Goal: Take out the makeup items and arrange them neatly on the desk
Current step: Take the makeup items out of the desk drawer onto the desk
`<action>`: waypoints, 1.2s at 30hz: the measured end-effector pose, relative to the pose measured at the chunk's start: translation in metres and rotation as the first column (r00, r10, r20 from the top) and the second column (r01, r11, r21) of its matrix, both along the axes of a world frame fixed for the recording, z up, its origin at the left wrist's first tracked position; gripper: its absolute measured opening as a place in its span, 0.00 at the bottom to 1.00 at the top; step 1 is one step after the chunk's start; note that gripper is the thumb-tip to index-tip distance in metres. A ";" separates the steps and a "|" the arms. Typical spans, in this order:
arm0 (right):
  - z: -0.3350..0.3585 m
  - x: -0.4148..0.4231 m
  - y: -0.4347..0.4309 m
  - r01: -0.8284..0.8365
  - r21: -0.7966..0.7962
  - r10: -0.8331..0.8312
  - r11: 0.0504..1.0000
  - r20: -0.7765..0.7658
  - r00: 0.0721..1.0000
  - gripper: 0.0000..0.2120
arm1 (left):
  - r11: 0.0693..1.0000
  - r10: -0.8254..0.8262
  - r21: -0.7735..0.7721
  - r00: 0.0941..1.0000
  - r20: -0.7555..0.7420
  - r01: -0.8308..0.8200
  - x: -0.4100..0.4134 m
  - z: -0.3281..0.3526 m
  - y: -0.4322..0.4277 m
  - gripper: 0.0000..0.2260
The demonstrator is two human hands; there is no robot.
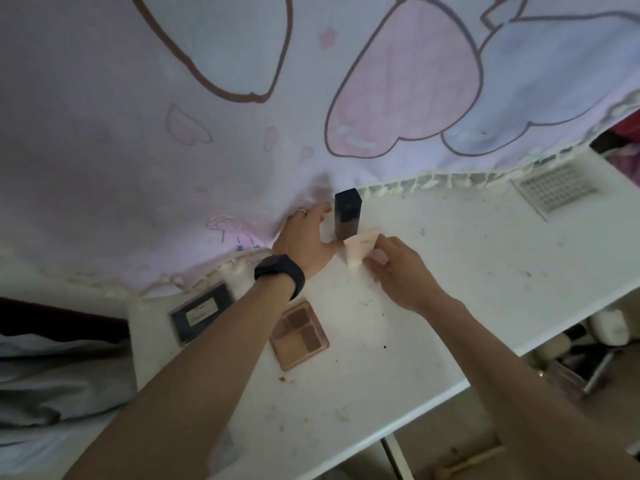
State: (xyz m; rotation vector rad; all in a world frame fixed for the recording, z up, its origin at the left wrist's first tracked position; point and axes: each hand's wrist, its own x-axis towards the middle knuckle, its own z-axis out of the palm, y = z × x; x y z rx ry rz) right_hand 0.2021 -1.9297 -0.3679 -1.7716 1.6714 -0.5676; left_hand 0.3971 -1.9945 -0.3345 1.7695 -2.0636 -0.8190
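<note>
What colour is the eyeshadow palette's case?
The eyeshadow palette has a rose-gold case; the head view shows it best.

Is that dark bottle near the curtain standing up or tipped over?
Upright: the dark bottle stands on its base on the white desk, cap uppermost, beside the pale pink item that the right hand pinches.

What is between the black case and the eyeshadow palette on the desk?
In the head view, the person's left forearm crosses between the black case and eyeshadow palette.
</note>
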 end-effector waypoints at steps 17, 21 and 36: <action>-0.003 0.004 -0.002 0.040 0.062 -0.034 0.997 -0.094 0.995 0.15 | 0.997 -0.043 0.069 0.998 0.042 0.040 -0.010 0.009 -0.006 0.16; 0.001 0.001 0.002 0.094 0.100 -0.094 0.991 -0.008 0.996 0.22 | 0.998 -0.006 0.065 1.000 0.009 0.005 -0.006 0.008 0.005 0.19; 0.017 -0.064 0.253 0.469 0.328 -0.557 0.820 0.270 0.786 0.09 | 0.996 -0.069 0.044 0.979 -0.193 0.079 -0.092 -0.005 0.230 0.09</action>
